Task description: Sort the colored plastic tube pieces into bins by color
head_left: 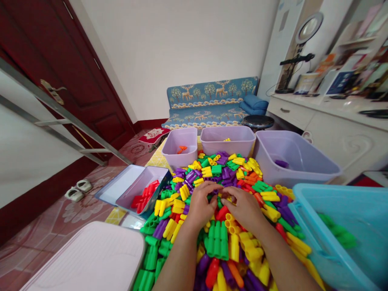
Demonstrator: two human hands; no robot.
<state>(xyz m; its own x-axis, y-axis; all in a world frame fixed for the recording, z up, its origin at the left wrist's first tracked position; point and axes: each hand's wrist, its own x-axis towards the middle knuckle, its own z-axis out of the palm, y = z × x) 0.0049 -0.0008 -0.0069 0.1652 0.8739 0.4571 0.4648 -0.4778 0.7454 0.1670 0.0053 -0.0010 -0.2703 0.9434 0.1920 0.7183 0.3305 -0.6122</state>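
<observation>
My left hand (pixel 201 204) and my right hand (pixel 244 206) meet over the middle of a heap of colourful plastic tube-shaped toy pieces. Both have their fingers bent inward, with the fingertips close together. Purple and green show between them, but what the fingers grip is hidden. Just below my hands lies a joined block of green tubes (pixel 217 239), beside yellow tubes (pixel 233 246). A red piece (pixel 222 213) shows between my wrists. Purple, orange and yellow pieces fill the heap nearer to me.
Behind the heap stand three lilac bins: one with orange pieces (pixel 182 150), one with yellow pieces (pixel 227 140), one with a purple piece (pixel 281 163). Red pieces (pixel 146 197) lie in a left bin; green ones (pixel 338 231) in a blue tub (pixel 309 226). A pale lid (pixel 91 258) lies front left.
</observation>
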